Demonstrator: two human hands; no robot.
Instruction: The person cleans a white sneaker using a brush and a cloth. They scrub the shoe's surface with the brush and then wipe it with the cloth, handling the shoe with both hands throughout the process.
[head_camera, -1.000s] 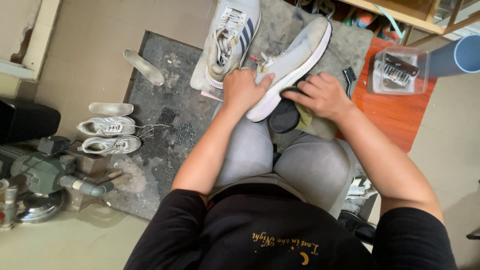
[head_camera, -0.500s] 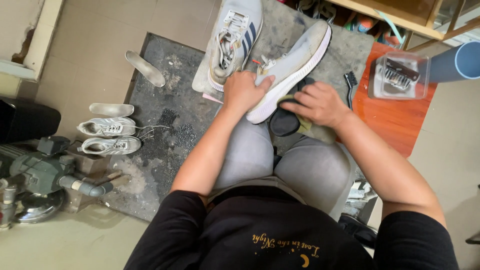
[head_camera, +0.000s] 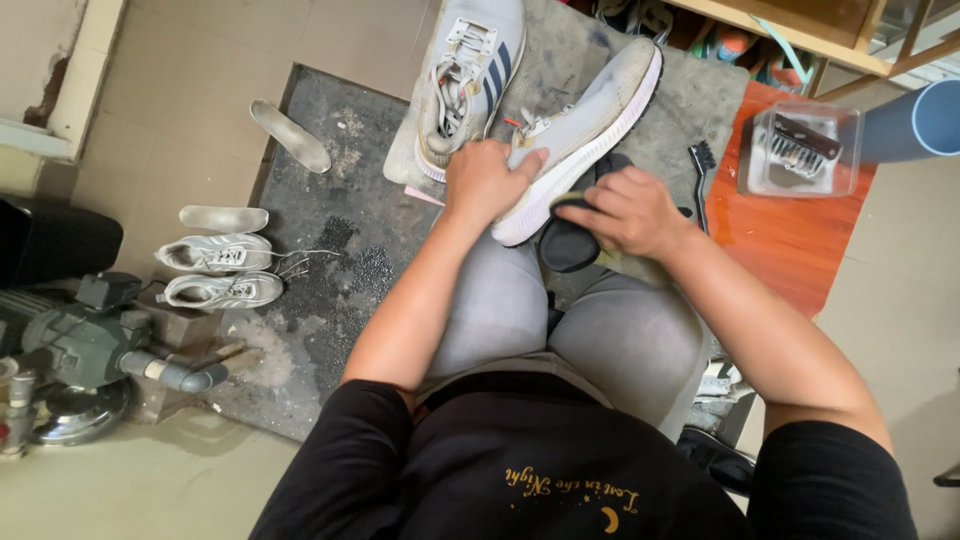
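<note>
Item: grey sneaker (head_camera: 585, 120), lying tilted across your knees, toe toward the mat's far edge. Your left hand (head_camera: 487, 180) is pinning its heel end, grip closed over the upper. Your right hand (head_camera: 625, 210) is pressing a dark cloth (head_camera: 568, 245) against the white sole edge, grip closed on the cloth. Nearby: matching sneaker (head_camera: 470, 70) at the mat's far edge, black brush (head_camera: 700, 165) by its right edge, a white pair (head_camera: 215, 272) and loose insoles (head_camera: 290, 135) along its left edge. Risk, judged: the shoe is balancing unsupported, so hard rubbing could be twisting it free or smearing grime onto the mesh.
</note>
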